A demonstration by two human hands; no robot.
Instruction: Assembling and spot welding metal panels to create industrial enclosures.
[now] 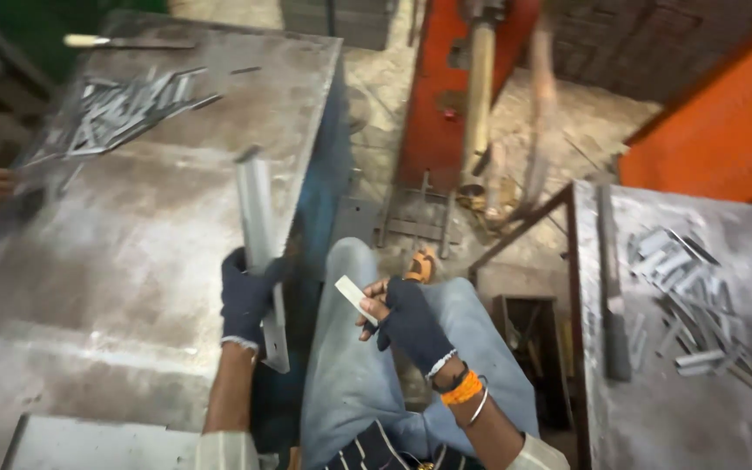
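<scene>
L hand fisted round long metal bar, desk at 9 o'clock; R hand pinching small metal strip w/ fingertips.

long metal bar | grey, shiny, stands up almost straight | at the near edge of the big metal table || small metal strip | flat, pale, tilted | right of the table, over the lap

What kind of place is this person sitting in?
Most likely a small metalworking shop. Worn steel tables carry heaps of cut metal strips, an orange machine stands behind, and the gloved left hand grips a metal bar.
</scene>
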